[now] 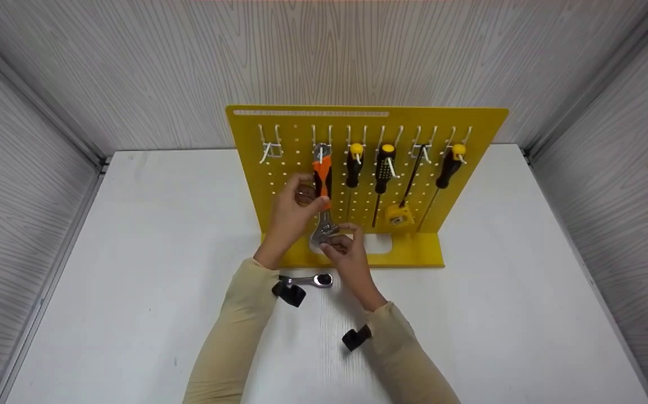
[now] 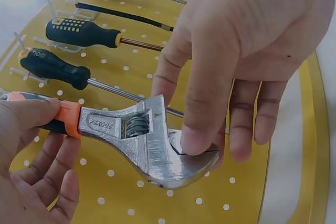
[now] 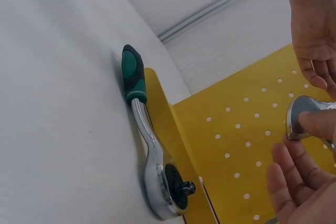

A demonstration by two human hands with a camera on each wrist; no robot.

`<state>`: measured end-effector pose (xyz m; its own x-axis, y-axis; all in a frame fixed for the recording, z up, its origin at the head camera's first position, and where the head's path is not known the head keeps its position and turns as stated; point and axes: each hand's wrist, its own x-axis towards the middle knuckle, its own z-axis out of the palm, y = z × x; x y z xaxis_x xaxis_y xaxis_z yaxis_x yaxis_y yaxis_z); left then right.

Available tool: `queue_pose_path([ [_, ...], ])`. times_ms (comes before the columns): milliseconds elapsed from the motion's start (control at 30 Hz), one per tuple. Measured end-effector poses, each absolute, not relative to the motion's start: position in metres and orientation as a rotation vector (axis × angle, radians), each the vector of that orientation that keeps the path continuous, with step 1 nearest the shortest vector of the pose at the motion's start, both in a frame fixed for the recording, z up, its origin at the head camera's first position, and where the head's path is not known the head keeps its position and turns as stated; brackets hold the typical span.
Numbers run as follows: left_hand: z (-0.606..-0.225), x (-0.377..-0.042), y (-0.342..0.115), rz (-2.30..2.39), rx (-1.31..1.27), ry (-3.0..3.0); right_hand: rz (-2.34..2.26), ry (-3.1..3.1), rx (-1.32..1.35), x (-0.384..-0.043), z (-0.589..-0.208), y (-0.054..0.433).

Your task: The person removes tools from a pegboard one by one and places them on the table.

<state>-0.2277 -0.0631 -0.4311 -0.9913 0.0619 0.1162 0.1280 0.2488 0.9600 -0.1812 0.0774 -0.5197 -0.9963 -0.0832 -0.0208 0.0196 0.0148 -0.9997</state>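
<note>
An adjustable wrench (image 1: 322, 174) with an orange and black handle hangs from a hook of the yellow pegboard (image 1: 251, 185), its metal head downward. My left hand (image 1: 291, 210) pinches the lower handle between thumb and fingers. Lower down, my right hand (image 1: 349, 252) pinches the wrench head at its jaws; the left wrist view shows the right thumb pressed on the metal head (image 2: 163, 150). A ratchet wrench (image 3: 152, 150) with a green and black handle lies on the white table, in front of the board's base.
Right of the wrench hang several screwdrivers (image 1: 385, 168), a thin black tool (image 1: 412, 177) and a yellow tape measure (image 1: 398, 215) low on the board. A bare hook (image 1: 270, 148) sits at the left. White table (image 1: 150, 235) surrounds the board, with panel walls behind and beside.
</note>
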Motion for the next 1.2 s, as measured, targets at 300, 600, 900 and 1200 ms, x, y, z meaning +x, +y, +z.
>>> queue_pose_path([
  [300,-0.43,-0.223,-0.064,-1.87,-0.167,-2.484,-2.116,2.285,-0.089,-0.172,-0.517,0.076],
  [600,-0.429,-0.218,-0.065,-1.885,-0.187,-2.461,-2.155,2.286,-0.121,-0.168,-0.518,0.077],
  [900,-0.43,-0.215,-0.065,-1.891,-0.212,-2.421,-2.17,2.194,-0.146,-0.165,-0.523,0.079],
  [1200,-0.428,-0.207,-0.066,-1.84,-0.235,-2.441,-2.194,2.148,-0.134,-0.162,-0.523,0.079],
])
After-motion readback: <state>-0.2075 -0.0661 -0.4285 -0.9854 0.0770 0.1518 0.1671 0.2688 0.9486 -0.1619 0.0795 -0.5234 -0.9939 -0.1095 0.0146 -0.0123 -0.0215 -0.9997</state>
